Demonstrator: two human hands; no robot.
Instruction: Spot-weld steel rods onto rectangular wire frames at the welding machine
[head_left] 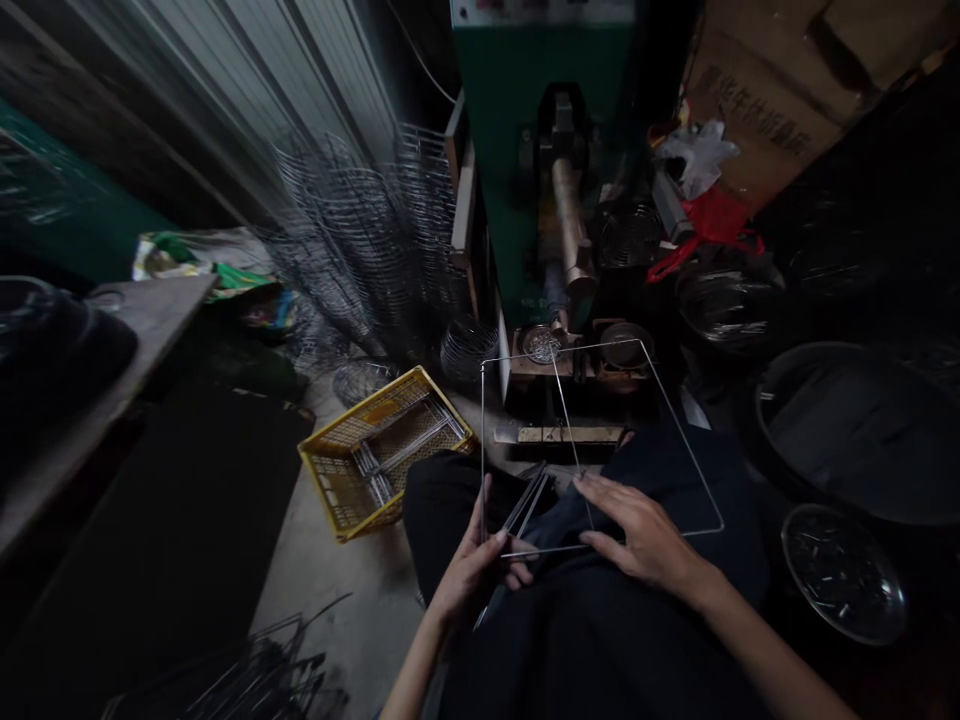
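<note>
A rectangular wire frame (681,430) stands tilted over my lap, its far bar reaching the front of the machine. My left hand (476,565) is closed around its lower left corner, thumb on top. Several thin metal rods (529,500) lie by the left fingers; whether that hand grips them too I cannot tell. A straight wire rod (567,410) runs down the middle of the frame from the far bar. My right hand (637,530) pinches this rod near its lower part, with the thumb close to the frame's near bar.
Ahead stands a green machine (499,150) with a copper-coloured arm (571,215) above a dish of small metal pieces (541,344). A yellow crate (319,490) holding rods is at left, before stacked wire racks (367,240). To the right are a round tray (844,575) and a large black tub (765,400).
</note>
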